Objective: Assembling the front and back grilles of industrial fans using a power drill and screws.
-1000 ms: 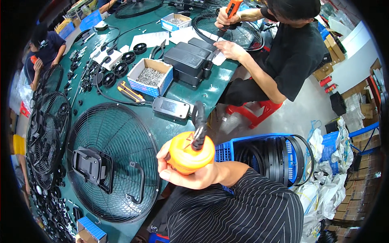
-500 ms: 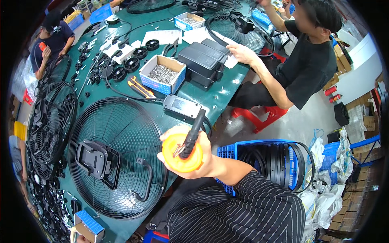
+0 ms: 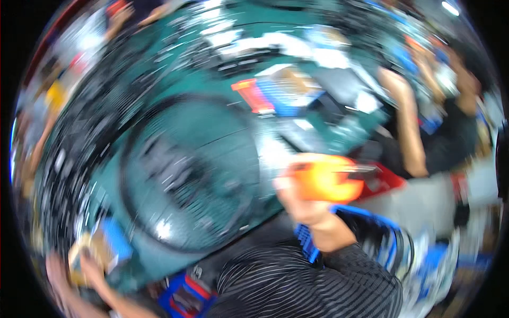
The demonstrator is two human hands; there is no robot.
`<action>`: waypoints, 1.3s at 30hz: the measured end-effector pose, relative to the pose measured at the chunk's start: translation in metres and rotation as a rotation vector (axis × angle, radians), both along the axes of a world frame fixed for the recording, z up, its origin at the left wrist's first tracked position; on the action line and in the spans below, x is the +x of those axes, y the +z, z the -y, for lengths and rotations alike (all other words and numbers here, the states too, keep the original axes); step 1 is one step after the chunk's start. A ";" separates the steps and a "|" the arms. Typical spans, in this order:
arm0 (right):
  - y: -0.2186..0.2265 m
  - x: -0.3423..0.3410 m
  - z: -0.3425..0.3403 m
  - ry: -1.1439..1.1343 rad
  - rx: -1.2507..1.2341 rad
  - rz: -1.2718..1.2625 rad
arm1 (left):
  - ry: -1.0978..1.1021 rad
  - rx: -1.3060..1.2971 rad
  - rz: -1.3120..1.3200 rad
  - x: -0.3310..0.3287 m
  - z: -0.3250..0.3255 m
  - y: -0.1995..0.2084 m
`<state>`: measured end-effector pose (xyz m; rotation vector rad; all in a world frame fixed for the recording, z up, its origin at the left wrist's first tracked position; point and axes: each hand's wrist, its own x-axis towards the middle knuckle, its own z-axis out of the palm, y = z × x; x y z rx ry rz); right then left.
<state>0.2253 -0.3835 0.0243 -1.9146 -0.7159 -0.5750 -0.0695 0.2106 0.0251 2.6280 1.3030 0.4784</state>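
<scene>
Motion blur smears the whole head view. My right hand (image 3: pixel 305 204) is closed round an orange corded electric screwdriver (image 3: pixel 328 180), raised right of a large black fan grille with a dark bracket at its centre (image 3: pixel 175 164). The grille lies flat on the green table. What looks like my left hand (image 3: pixel 91 267) is at the lower left, beside an open cardboard box with a blue side (image 3: pixel 115 238). Its fingers are too smeared to read. Another blurred hand (image 3: pixel 55 270) and a cream-coloured thing (image 3: pixel 79 252) are close by; whose hand that is, I cannot tell.
Beyond the fan lie an orange utility knife (image 3: pixel 254 95) and a blue-sided parts box (image 3: pixel 289 95). A co-worker's arm (image 3: pixel 408 116) is on the right, near a red stool (image 3: pixel 383 180). A blue crate (image 3: pixel 366 213) stands below my right hand. More fan grilles crowd the left.
The view has swung, shifting the table scene up and the box at lower left higher into view. The screwdriver, still in my right hand, now tilts sideways. Forearms have appeared at lower left.
</scene>
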 end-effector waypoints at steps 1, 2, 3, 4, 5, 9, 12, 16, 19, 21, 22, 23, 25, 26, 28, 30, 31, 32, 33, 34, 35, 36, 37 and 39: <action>0.002 -0.003 0.002 -0.053 0.048 -0.135 | 0.056 0.010 -0.063 -0.002 0.010 0.005; 0.001 -0.003 -0.001 -0.075 0.199 -0.247 | 0.010 0.076 -0.070 -0.001 0.020 0.010; 0.003 -0.001 -0.004 -0.028 0.382 -0.315 | -0.055 0.041 -0.075 0.002 0.034 0.016; 0.001 0.003 -0.008 -0.040 0.456 -0.272 | -0.171 0.014 -0.021 0.007 0.050 0.021; 0.006 0.005 -0.009 0.075 0.480 -0.233 | -0.184 -0.052 -0.091 0.016 0.063 0.025; 0.014 0.006 -0.021 0.051 0.486 -0.238 | -0.099 -0.003 -0.482 0.044 0.081 0.038; 0.016 0.000 -0.026 -0.010 0.501 -0.358 | -0.311 0.039 -0.620 0.049 0.065 0.017; 0.009 0.004 -0.024 -0.051 0.314 -0.154 | -0.535 0.142 -0.330 0.037 0.019 -0.023; 0.016 0.007 -0.013 0.106 0.389 -0.305 | -0.334 -0.077 -0.341 0.015 -0.011 -0.042; 0.022 0.008 -0.012 0.151 0.386 -0.163 | -0.423 -0.090 -0.217 0.014 -0.030 -0.046; 0.025 0.009 -0.012 0.135 0.357 -0.182 | -0.382 0.003 -0.267 0.009 -0.032 -0.045; 0.029 0.008 -0.013 0.152 0.358 -0.138 | -0.335 0.092 -0.312 0.009 -0.030 -0.042; 0.038 0.005 -0.016 0.105 0.475 -0.299 | -0.316 -0.027 -0.158 0.014 -0.012 -0.030; 0.045 0.003 -0.012 0.135 0.485 -0.370 | -0.297 -0.141 -0.006 0.020 0.004 -0.022; 0.057 -0.005 -0.015 0.236 0.726 -0.468 | -0.377 -0.250 0.341 0.032 0.051 -0.004; 0.072 -0.012 -0.012 0.350 0.780 -0.452 | -0.209 -0.487 0.502 0.033 0.118 0.011; 0.078 -0.019 -0.014 0.438 0.815 -0.457 | -0.232 -0.530 0.582 0.032 0.158 0.012; 0.084 -0.033 -0.021 0.387 1.003 -0.569 | -0.189 -0.595 0.592 0.027 0.198 0.013; 0.087 -0.036 -0.029 0.605 1.059 -0.532 | -0.184 -0.676 0.638 0.031 0.234 0.011; 0.088 -0.040 -0.041 0.732 1.147 -0.493 | -0.228 -0.794 0.686 0.034 0.268 0.009; 0.087 -0.046 -0.053 0.849 1.115 -0.504 | -0.321 -0.910 0.602 0.040 0.291 0.009; 0.087 -0.054 -0.064 0.929 1.127 -0.488 | -0.511 -0.971 0.534 0.043 0.304 0.010; 0.087 -0.059 -0.074 1.030 1.071 -0.526 | -0.678 -0.985 0.620 0.048 0.316 0.007; 0.081 -0.070 -0.093 1.109 1.054 -0.591 | -0.820 -1.005 0.701 0.053 0.329 0.002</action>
